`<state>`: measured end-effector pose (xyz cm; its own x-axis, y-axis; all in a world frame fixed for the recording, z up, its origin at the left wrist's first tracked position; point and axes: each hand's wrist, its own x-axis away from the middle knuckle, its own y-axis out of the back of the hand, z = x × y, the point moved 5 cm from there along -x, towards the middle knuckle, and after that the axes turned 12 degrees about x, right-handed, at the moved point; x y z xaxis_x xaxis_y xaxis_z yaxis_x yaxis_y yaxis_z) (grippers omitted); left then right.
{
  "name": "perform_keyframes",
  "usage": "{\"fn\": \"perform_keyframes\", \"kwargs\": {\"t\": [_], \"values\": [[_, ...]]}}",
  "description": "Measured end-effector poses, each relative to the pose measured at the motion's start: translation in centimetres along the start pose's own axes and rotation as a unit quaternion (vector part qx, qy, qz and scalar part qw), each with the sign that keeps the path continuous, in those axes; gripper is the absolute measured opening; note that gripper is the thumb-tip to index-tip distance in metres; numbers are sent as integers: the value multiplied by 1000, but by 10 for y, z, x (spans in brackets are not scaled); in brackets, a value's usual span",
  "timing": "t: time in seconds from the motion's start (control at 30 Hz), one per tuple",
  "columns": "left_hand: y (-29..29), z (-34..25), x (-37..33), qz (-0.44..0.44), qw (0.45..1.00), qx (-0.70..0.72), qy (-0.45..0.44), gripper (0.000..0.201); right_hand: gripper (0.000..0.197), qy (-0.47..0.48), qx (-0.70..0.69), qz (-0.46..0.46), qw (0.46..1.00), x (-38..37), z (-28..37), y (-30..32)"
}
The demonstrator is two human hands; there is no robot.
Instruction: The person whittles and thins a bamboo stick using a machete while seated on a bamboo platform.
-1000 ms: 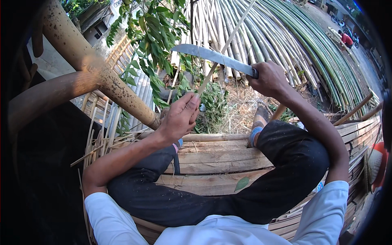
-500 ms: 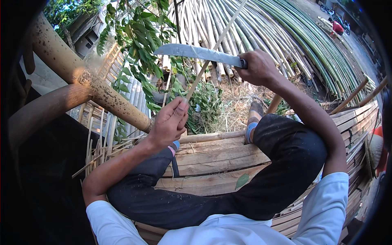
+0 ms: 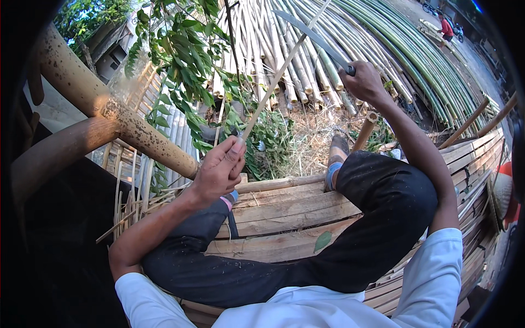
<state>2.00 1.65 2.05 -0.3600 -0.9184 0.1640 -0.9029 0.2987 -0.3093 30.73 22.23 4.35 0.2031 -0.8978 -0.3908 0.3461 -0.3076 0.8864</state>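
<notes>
Beige strip [image 3: 277, 82] is clasped by the left hand [image 3: 219, 168] while the right hand [image 3: 365, 82] grips a knife [image 3: 324, 44].

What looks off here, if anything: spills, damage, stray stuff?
Only a minor oddity: one green leaf lies on the pale slats, stray foliage on plain wood. No spill shows. The knife in the right hand and strip in the left hand show no obvious damage.
</notes>
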Motion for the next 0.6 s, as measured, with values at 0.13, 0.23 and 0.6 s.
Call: {"fn": "perform_keyframes", "kwargs": {"t": [0.13, 0.23, 0.6], "values": [[0, 1, -2, 7, 1000, -10, -9, 25, 30, 1, 4, -2, 1000, -2, -2, 0], [1, 3, 0, 15, 1000, -23, 2, 26, 26, 67, -23, -11, 997, 6, 31, 12], [2, 6, 2, 36, 999, -12, 14, 24, 40, 1, -43, -10, 999, -24, -29, 8]]}}
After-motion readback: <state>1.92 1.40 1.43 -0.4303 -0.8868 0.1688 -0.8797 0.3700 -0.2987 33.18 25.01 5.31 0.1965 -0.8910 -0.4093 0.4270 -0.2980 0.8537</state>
